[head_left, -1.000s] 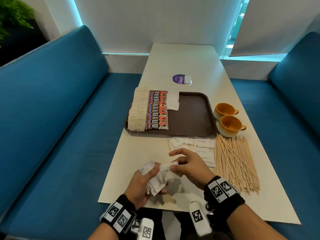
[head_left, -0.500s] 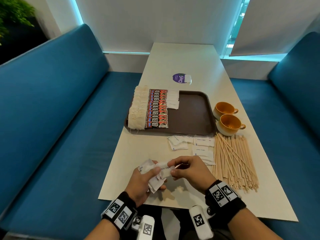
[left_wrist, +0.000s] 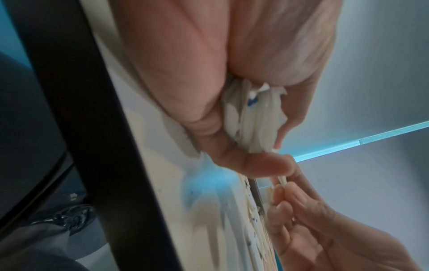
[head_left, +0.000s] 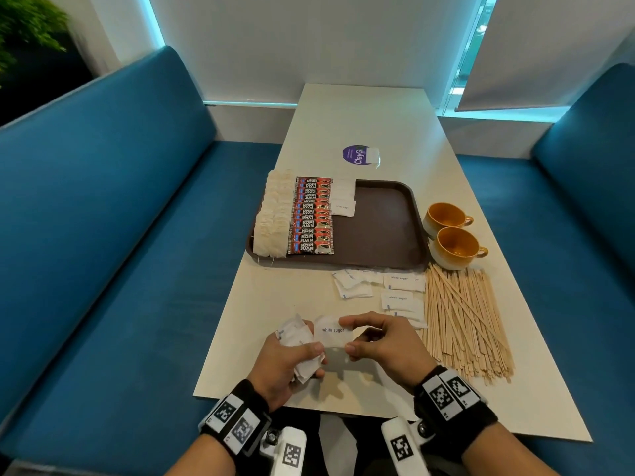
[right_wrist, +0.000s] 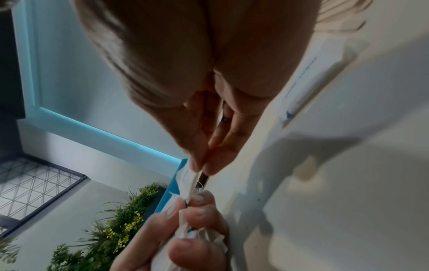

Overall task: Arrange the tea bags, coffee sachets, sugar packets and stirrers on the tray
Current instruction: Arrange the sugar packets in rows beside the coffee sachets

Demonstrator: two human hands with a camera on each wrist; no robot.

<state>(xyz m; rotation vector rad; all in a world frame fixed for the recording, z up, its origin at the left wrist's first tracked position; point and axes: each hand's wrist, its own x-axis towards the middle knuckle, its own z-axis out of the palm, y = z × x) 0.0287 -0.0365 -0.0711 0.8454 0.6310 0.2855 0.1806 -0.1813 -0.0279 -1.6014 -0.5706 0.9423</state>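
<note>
Sugar packet pinched between both hands

Fingers of the left hand (head_left: pixel 285 362) curl round a crumpled bunch of sugar packets (head_left: pixel 298 341), thumb pressing them against the palm; the left wrist view shows the bunch (left_wrist: pixel 253 124) squeezed tight. Just to the right, the right hand (head_left: pixel 385 345) pinches a single packet (head_left: pixel 333 333) marked "white sugar" between forefinger on its top edge and thumb on its bottom edge, the other fingers loosely bent. That packet touches the left thumb tip, so both hands meet at it above the near edge of the table (head_left: pixel 343 115).

Beyond the right fingertips lie loose packets (head_left: pixel 398 290), and to their right a heap of wooden stirrers (head_left: pixel 464 321). Farther ahead sits the brown tray (head_left: pixel 385 228), carrying a row of tea bags (head_left: pixel 273 214) at its left edge, coffee sachets (head_left: pixel 312 216) beside them, and a few sugar sachets (head_left: pixel 343 197) next to those. Two yellow cups (head_left: pixel 450 235) stand just right of the tray.
</note>
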